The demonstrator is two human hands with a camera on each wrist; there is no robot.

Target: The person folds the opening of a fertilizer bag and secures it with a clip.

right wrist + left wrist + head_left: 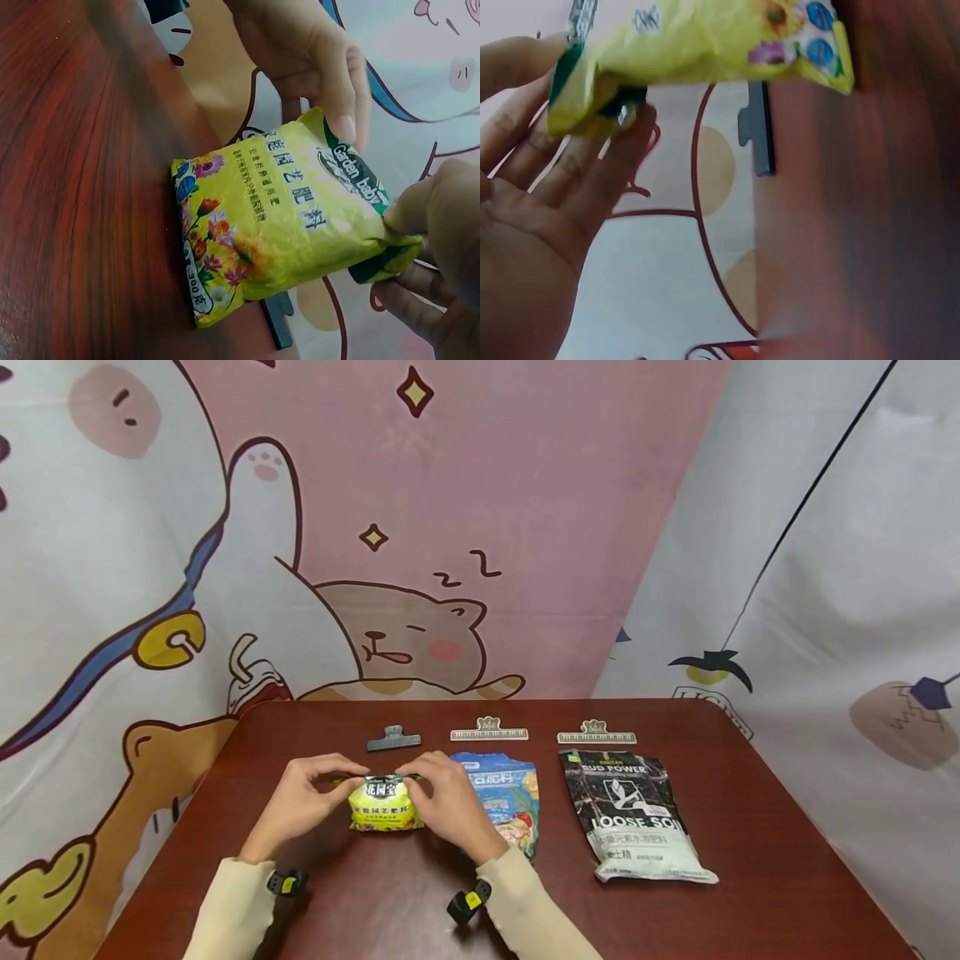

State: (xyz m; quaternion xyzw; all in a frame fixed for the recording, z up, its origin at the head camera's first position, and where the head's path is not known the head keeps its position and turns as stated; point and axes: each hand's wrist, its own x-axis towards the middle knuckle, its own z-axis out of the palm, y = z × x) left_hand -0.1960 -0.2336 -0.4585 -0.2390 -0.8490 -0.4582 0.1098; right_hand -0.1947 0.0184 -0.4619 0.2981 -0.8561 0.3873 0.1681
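A small yellow fertilizer bag [386,817] with a green top edge and flower prints stands between both hands on the near side of the table. My left hand [302,800] pinches its upper left corner between thumb and fingers. At the opposite upper corner, my right hand [454,803] pinches the bag the same way. The right wrist view shows the front of the yellow bag [277,217], with its top edge gathered and folded at the corners. Just behind the bag lies a dark grey clip [393,739].
To the right, a blue fertilizer bag [504,797] lies partly behind the right hand. Farther right is a black and white bag [628,814] reading "LOOSE SOIL". Two light clips, one [489,731] and another [596,733], lie along the back of the brown table [765,860].
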